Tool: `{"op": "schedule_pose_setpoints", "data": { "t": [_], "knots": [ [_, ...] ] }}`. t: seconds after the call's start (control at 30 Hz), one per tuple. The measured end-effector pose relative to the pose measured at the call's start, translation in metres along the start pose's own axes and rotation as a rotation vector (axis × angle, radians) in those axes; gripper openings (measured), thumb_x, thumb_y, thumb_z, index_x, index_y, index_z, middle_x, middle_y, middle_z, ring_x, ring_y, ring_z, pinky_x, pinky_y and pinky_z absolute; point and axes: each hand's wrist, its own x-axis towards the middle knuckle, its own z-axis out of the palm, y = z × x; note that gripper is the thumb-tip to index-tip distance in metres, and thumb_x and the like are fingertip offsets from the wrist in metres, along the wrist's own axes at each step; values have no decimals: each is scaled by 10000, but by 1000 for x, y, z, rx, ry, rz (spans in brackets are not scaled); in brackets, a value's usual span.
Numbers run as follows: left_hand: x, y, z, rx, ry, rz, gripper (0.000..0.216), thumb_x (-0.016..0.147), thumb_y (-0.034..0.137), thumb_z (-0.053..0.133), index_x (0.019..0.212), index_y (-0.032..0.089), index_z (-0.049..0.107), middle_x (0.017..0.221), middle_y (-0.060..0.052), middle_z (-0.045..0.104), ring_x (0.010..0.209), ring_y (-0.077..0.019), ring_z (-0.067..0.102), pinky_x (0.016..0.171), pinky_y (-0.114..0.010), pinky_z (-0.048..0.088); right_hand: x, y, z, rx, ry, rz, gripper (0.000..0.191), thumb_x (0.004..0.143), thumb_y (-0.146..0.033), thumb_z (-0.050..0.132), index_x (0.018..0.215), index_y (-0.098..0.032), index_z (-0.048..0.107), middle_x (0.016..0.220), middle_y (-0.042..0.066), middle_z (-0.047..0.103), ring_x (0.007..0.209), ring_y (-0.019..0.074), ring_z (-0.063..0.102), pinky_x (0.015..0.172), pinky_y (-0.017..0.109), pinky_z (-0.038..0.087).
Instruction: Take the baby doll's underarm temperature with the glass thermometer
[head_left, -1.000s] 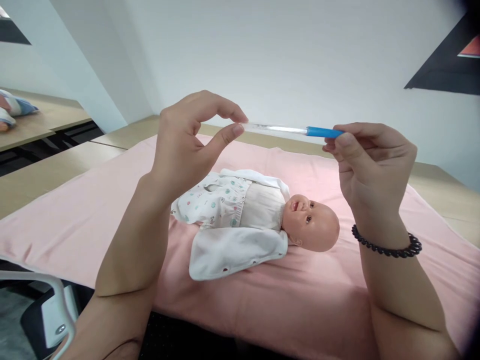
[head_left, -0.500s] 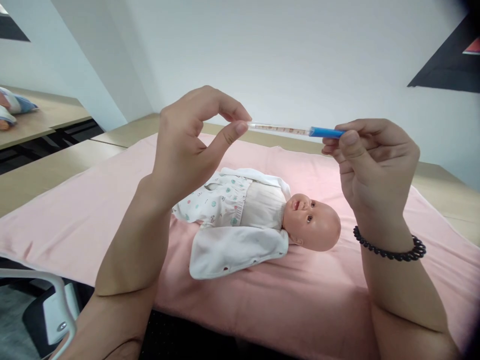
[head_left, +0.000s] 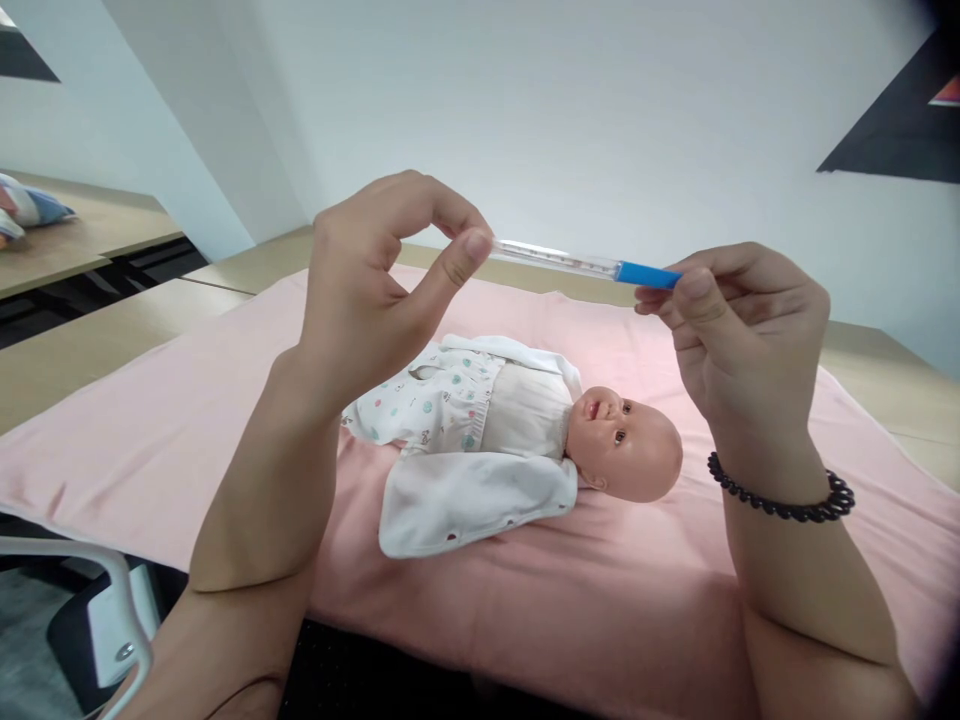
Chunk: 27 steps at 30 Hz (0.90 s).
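A glass thermometer (head_left: 559,259) with a printed scale and a blue end is held up lengthwise between my hands. Thumb and fingertips of my left hand (head_left: 390,270) pinch its clear end. My right hand (head_left: 750,340), with a black coiled band at the wrist, grips the blue end, partly covering it. Below and behind the thermometer, a baby doll (head_left: 626,445) lies on its back, head to the right. Its white top is spread at the sides, above patterned trousers (head_left: 450,395). My hands do not touch the doll.
A pink cloth (head_left: 570,610) covers most of the table under the doll. Another table (head_left: 97,225) at the far left carries a colourful bundle (head_left: 34,205). A chair with a pale frame (head_left: 120,610) stands at lower left. A wall rises behind.
The thermometer has tilted slightly, its blue end lower, and its face appears turned, with the scale less brown. Both hands have shifted slightly left. The doll has not moved.
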Motion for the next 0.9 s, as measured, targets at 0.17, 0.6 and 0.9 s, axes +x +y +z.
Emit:
{"op": "schedule_pose_setpoints", "data": {
  "t": [0.17,0.6,0.9],
  "knots": [
    [-1,0,-1,9,-3,-38,146,1001,321,541,891,325,636,930,32,697,946,-157,667,935,-369,565,2,0,-1,36,-15,65,105,899,-489,675,880,-392,712,870,13,710,878,286,709,855,539,610],
    [2,-11,3,-82,221,67,11,898,235,706,895,225,701,904,24,713,899,-134,654,898,-310,549,17,15,-39,114,105,62,124,852,-496,722,951,-431,758,1036,-39,753,1175,341,657,1019,567,544],
    [1,-20,-8,79,480,-21,214,974,381,584,918,209,699,903,90,657,909,-72,632,856,-328,551,41,79,-98,-62,-59,103,186,708,-497,859,822,-382,768,952,-2,784,1028,349,702,960,595,536]
  ]
}}
